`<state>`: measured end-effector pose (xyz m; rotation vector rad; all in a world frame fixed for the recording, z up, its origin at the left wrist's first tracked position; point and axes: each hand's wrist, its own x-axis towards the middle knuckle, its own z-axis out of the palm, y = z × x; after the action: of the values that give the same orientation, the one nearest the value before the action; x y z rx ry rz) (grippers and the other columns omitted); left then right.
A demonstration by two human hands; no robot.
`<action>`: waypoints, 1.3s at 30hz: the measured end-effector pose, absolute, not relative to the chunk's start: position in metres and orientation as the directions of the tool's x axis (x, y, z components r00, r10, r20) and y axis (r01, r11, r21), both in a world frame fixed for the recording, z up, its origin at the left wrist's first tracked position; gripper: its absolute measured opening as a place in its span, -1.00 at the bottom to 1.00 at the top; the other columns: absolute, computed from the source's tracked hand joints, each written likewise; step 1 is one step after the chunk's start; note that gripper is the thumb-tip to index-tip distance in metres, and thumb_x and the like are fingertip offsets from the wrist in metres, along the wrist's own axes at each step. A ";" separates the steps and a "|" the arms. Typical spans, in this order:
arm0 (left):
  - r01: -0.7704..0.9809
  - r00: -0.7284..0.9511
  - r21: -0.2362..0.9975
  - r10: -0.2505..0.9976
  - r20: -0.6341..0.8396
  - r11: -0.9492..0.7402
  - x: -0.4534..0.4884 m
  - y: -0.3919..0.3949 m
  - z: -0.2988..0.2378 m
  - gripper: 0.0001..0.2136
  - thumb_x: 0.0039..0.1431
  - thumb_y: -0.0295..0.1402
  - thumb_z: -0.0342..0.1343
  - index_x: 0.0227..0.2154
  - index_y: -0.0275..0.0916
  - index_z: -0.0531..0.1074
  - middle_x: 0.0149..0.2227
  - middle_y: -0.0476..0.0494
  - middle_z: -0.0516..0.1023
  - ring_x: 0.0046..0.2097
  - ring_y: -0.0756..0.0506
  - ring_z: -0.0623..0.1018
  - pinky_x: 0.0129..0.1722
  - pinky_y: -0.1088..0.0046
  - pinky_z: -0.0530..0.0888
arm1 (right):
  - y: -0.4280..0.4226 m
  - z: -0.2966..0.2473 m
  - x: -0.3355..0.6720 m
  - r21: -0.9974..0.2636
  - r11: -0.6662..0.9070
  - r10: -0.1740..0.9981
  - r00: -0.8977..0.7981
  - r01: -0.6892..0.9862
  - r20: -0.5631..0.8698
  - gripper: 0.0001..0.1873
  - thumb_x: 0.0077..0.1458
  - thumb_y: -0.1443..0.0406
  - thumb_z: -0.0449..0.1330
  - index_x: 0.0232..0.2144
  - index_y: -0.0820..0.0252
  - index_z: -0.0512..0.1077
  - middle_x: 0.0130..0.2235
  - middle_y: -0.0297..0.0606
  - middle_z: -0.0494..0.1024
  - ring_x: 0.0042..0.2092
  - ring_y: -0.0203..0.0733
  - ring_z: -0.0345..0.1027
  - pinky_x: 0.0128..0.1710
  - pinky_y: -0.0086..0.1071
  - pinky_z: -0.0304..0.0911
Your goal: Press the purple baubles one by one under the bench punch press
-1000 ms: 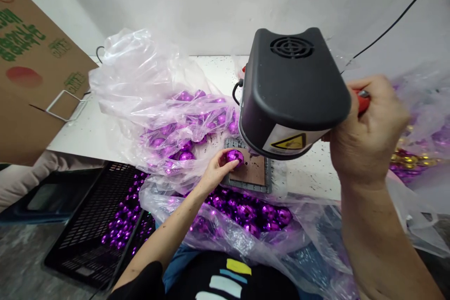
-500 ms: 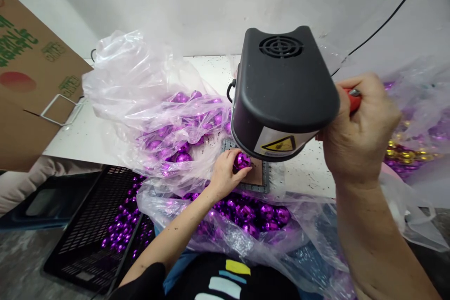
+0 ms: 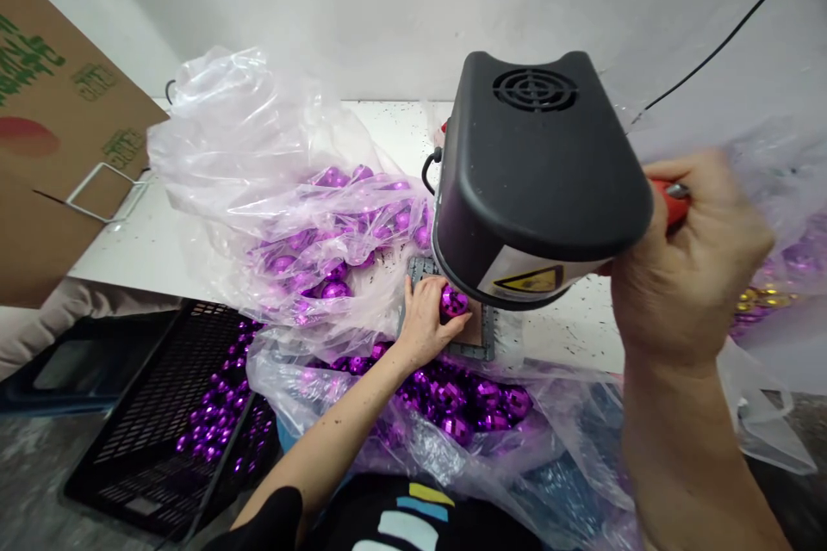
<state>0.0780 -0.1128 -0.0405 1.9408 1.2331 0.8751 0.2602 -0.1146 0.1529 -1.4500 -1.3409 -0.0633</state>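
My left hand point(image 3: 426, 318) pinches a shiny purple faceted ball point(image 3: 454, 301) between thumb and fingers, above a grey frame with a brown pad point(image 3: 475, 331). Large in front stands a black machine housing point(image 3: 543, 164) with a round vent on top and a yellow warning label point(image 3: 533, 278). My right hand point(image 3: 691, 267) is wrapped round a red handle point(image 3: 673, 202) at the housing's right side. Whatever lies under the housing is hidden. Close below my left hand, more purple faceted balls point(image 3: 449, 396) rest in a clear plastic bag point(image 3: 562, 456) over my lap.
Another plastic bag point(image 3: 220, 120) with smooth-looking purple balls point(image 3: 336, 288) lies on the white table point(image 3: 575, 336). A black crate point(image 3: 122, 448) with small purple balls is at lower left, below a cardboard box point(image 3: 71, 164). At right, a bag holds gold and purple pieces point(image 3: 766, 301).
The black housing and my right hand appear farther right in view. My left hand, still pinching the purple ball, has shifted slightly right and down.
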 end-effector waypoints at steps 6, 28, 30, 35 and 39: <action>0.427 0.334 0.854 0.930 0.157 -0.298 0.077 -0.114 -0.038 -0.62 0.15 -0.26 0.25 0.02 -0.14 0.43 0.04 -0.26 0.50 0.21 -0.32 0.39 0.31 -0.10 0.18 | -0.148 0.128 0.252 -0.488 0.303 0.494 0.304 0.818 0.815 -0.80 0.16 0.11 0.20 -0.37 0.08 0.49 -0.55 -0.41 0.34 -0.54 -0.39 0.16 -0.53 -0.39 0.08; 0.408 0.281 0.857 0.936 0.212 -0.316 0.079 -0.116 -0.040 -0.63 0.07 -0.27 0.29 -0.05 -0.19 0.46 -0.02 -0.25 0.54 0.13 -0.32 0.47 0.34 -0.20 0.14 | -0.190 0.064 0.252 -0.386 0.312 0.643 0.106 0.868 0.758 -0.93 0.08 0.36 0.15 -0.45 0.18 0.39 -0.47 -0.35 0.40 -0.42 -0.37 0.28 -0.43 -0.45 0.22; 0.416 0.286 0.845 0.931 0.228 -0.335 0.079 -0.116 -0.040 -0.66 0.09 -0.27 0.27 -0.06 -0.20 0.46 -0.02 -0.25 0.54 0.12 -0.31 0.48 0.37 -0.23 0.05 | -0.190 0.060 0.252 -0.370 0.322 0.629 0.095 0.871 0.772 -0.95 0.08 0.37 0.16 -0.43 0.18 0.40 -0.46 -0.34 0.41 -0.40 -0.35 0.29 -0.42 -0.44 0.23; 0.441 0.316 0.827 0.923 0.220 -0.348 0.078 -0.115 -0.037 -0.63 0.13 -0.28 0.22 0.00 -0.21 0.44 -0.01 -0.27 0.54 0.13 -0.32 0.47 0.40 -0.22 -0.11 | -0.190 0.046 0.256 -0.342 0.359 0.581 0.079 0.868 0.810 -0.96 0.08 0.38 0.18 -0.36 0.18 0.43 -0.46 -0.32 0.41 -0.37 -0.30 0.33 -0.40 -0.40 0.26; 0.447 0.332 0.825 0.921 0.206 -0.346 0.078 -0.114 -0.037 -0.60 0.13 -0.26 0.21 0.04 -0.18 0.42 0.01 -0.27 0.53 0.14 -0.32 0.46 0.41 -0.20 -0.12 | -0.190 0.040 0.255 -0.339 0.370 0.548 0.091 0.865 0.832 -0.96 0.11 0.36 0.18 -0.36 0.16 0.44 -0.48 -0.32 0.39 -0.38 -0.28 0.33 -0.39 -0.36 0.26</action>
<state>0.0783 -0.1144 -0.0372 1.9331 1.1995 0.9089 0.2553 -0.1897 0.0405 -1.3000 -1.5815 -0.3791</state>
